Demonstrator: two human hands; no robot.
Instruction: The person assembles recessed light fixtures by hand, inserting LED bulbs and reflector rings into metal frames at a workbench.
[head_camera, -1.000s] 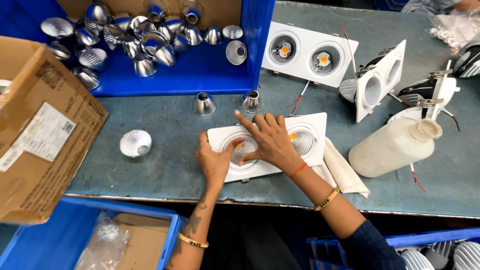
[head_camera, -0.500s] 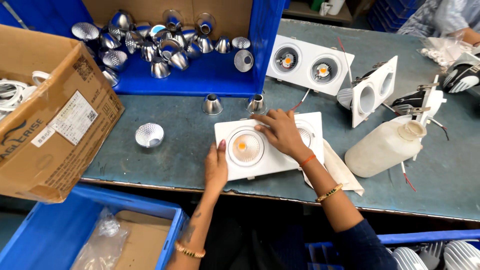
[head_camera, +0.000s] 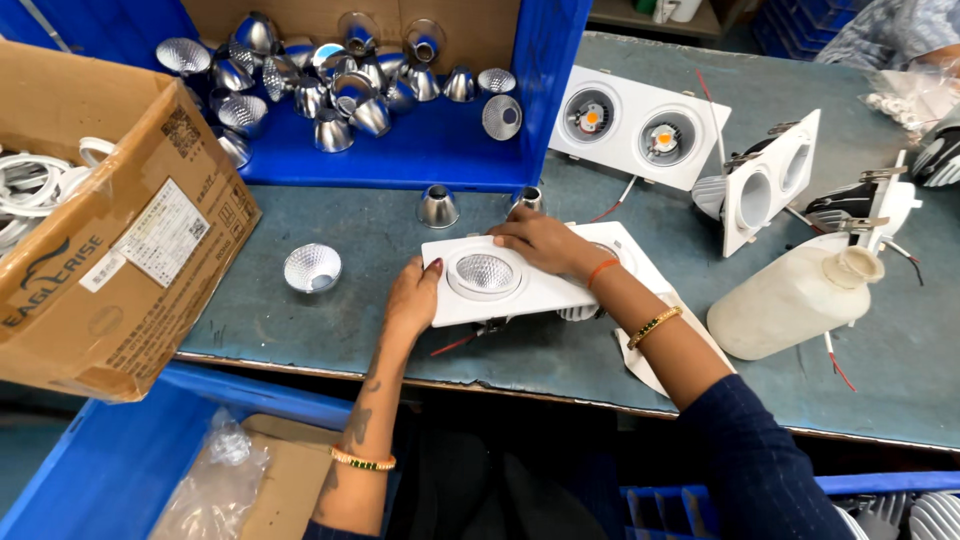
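Head view, looking down at the grey-green workbench (head_camera: 300, 340): my left hand (head_camera: 412, 298) grips the near left edge of the white twin downlight housing (head_camera: 510, 300), fingers curled onto its rim. My right hand (head_camera: 540, 240) lies spread flat over the housing's far side, pressing down and covering its right opening. Both hands are closed on the housing rather than loose.

To do this step well, I judge I should hold the left edge firm so the frame cannot slide, and push evenly with the right palm, square to the face, without tilting whatever sits in the socket.

The housing is a flat white rectangle lying face up and slightly skewed. Its left opening shows a faceted silver reflector (head_camera: 486, 272) seated inside a round bezel. A red wire (head_camera: 455, 345) trails from under its near edge.

Just left of the housing, a loose reflector cup (head_camera: 312, 268) rests on the bench. Two more cups (head_camera: 437, 207) stand just beyond it, before the blue bin (head_camera: 420, 150) of reflectors. Right of the housing lies a white plastic bottle (head_camera: 795, 300); beyond it, a finished twin fixture (head_camera: 630, 125).
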